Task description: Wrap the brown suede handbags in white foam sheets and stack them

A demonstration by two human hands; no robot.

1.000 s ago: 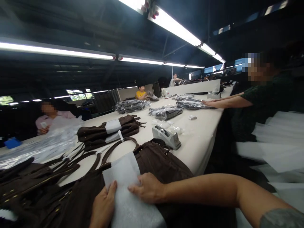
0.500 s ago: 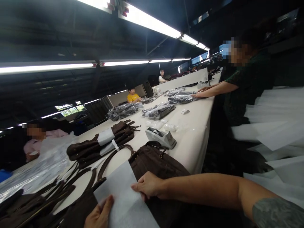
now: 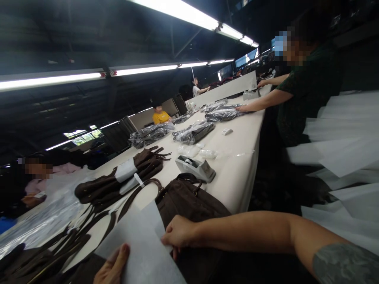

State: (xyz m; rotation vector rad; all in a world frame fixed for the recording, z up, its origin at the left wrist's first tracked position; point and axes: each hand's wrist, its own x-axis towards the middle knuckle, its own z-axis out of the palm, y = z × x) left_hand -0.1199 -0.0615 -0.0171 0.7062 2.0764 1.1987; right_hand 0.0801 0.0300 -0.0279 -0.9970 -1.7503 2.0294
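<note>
A thin white paper sheet (image 3: 145, 244) slants across a dark brown handbag (image 3: 189, 201) on the table edge nearest me. My left hand (image 3: 112, 266) grips the sheet's left side, thumb on top and fingers hidden beneath. On the sheet's right edge, my right hand (image 3: 179, 234) pinches the paper with curled fingers, just above the bag. The upper end of the paper looks doubled, with a second layer or fold showing. Past the bag stands a grey tape dispenser (image 3: 196, 169).
Brown bags with a white paper band (image 3: 126, 169) lie beyond the handles. Several plastic-wrapped bags (image 3: 194, 132) sit farther along the white table (image 3: 237, 157). Stacked white sheets (image 3: 349, 146) are at right. A co-worker (image 3: 308, 79) reaches over the table; others sit along the left side.
My left hand has moved left and slightly down with its side of the sheet, and the paper's layers have shifted apart. My right hand keeps its pinch. The camera view has shifted a little.
</note>
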